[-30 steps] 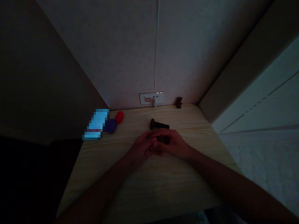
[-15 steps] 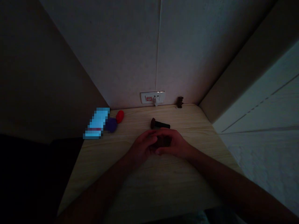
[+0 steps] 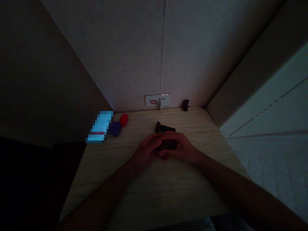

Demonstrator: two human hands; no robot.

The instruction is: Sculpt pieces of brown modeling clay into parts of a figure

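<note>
The scene is dim. My left hand (image 3: 145, 152) and my right hand (image 3: 179, 148) meet over the middle of a light wooden table (image 3: 149, 189), fingers curled together round a small dark object (image 3: 167, 145) that is mostly hidden. Just beyond my fingers lies a dark bolt-like piece (image 3: 165, 127) with a wider head at its left end; neither hand touches it.
At the table's back left sit a red piece (image 3: 124, 119), a purple piece (image 3: 115, 128) and a blurred blue patch (image 3: 99, 127). A wall socket (image 3: 157, 100) with a plug and a small dark item (image 3: 185, 105) are at the back wall. A white panel (image 3: 269, 122) rises at right.
Both hands have stayed together on the dark object, with only slight shifts of the fingers. The view has drifted a little.
</note>
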